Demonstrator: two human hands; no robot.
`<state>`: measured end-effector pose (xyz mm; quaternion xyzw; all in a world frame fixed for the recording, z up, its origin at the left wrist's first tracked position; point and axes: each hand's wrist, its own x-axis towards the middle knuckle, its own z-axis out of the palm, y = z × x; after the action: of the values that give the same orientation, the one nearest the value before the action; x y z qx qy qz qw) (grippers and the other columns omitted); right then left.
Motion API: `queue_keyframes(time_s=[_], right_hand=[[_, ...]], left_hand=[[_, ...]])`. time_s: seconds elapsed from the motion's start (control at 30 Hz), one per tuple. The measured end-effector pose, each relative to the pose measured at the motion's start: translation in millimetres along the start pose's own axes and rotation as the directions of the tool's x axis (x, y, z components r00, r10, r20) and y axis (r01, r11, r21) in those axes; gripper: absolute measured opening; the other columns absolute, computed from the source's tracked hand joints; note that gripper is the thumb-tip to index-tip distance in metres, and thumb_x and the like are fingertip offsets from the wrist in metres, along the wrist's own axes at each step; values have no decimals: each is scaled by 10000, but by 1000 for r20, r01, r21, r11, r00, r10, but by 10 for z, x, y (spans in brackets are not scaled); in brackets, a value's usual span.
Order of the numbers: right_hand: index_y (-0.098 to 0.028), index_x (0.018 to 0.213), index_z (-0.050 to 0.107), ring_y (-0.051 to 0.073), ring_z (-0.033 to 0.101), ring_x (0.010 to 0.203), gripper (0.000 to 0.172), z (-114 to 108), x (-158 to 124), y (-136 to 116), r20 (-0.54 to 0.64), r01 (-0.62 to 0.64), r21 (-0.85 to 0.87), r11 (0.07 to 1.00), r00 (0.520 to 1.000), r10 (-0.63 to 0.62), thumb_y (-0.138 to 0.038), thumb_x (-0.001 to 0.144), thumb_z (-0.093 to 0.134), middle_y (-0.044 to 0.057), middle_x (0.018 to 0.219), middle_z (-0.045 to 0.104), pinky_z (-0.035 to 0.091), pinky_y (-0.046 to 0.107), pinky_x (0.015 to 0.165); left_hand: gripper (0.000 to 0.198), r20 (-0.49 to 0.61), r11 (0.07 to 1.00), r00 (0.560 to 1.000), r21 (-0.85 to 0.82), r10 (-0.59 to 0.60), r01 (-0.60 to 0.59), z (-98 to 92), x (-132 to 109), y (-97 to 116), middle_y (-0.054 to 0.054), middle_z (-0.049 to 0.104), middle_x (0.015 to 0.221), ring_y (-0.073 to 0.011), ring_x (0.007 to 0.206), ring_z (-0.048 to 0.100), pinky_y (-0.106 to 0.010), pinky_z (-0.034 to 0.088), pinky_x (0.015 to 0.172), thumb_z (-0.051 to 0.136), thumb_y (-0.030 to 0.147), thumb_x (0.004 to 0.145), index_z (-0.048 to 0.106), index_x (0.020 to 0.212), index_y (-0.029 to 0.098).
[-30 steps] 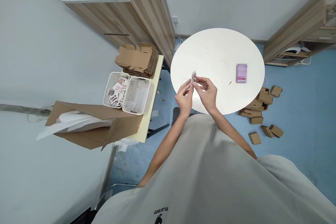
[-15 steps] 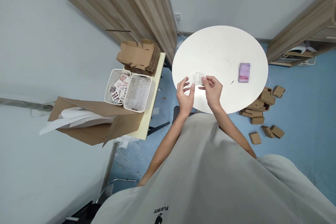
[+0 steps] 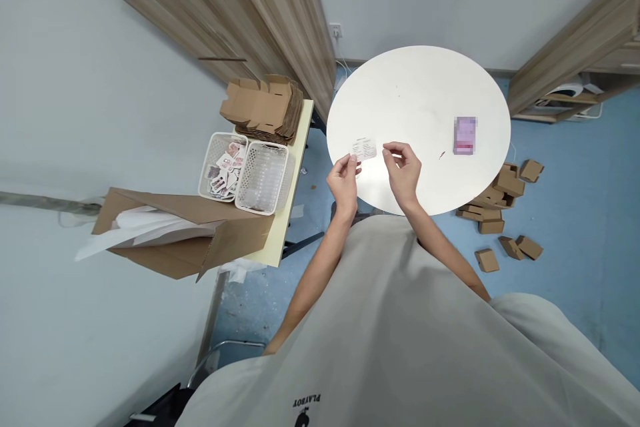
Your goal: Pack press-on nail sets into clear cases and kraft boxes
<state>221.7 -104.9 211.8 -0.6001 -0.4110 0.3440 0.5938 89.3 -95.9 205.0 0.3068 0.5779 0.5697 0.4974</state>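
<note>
My left hand (image 3: 344, 181) pinches a small white printed card (image 3: 364, 148) by its lower left corner, holding it over the near edge of the round white table (image 3: 420, 93). My right hand (image 3: 401, 168) hovers just right of the card with thumb and forefinger curled close together, not touching it. Whether anything is between those fingers I cannot make out. A small pink and purple item (image 3: 464, 135) lies on the table to the right.
To the left, a yellow side table (image 3: 287, 210) carries two white mesh baskets (image 3: 246, 170), one with small cards, and a stack of flat cardboard blanks (image 3: 265, 107). A large open carton (image 3: 175, 227) lies beside it. Small brown boxes (image 3: 500, 213) litter the blue floor at right.
The card was turned from edge-on to flat while both hands held it. Now my right hand has let go and my left hand carries it slightly left.
</note>
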Motion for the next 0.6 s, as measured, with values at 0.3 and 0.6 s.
queue_keyframes(time_s=[0.3, 0.6], right_hand=[[-275, 1215, 795, 290, 785, 1221, 535, 178, -101, -52, 194, -99, 156, 983, 979, 68, -705, 903, 853, 104, 1317, 814, 685, 435, 1034], [-253, 1070, 783, 251, 802, 1036, 524, 73, 25, 130, 128, -183, 228, 956, 979, 157, -739, 884, 851, 64, 1066, 828, 713, 399, 915]], left_hand=[[409, 170, 907, 918, 169, 360, -387, 69, -192, 69, -115, 838, 1291, -283, 1239, 796, -444, 673, 1059, 778, 617, 1008, 873, 1166, 252], [522, 187, 850, 906, 315, 381, -422, -94, -45, 93, -157, 760, 1434, -290, 1296, 745, -393, 650, 1004, 733, 656, 1031, 796, 1362, 257]])
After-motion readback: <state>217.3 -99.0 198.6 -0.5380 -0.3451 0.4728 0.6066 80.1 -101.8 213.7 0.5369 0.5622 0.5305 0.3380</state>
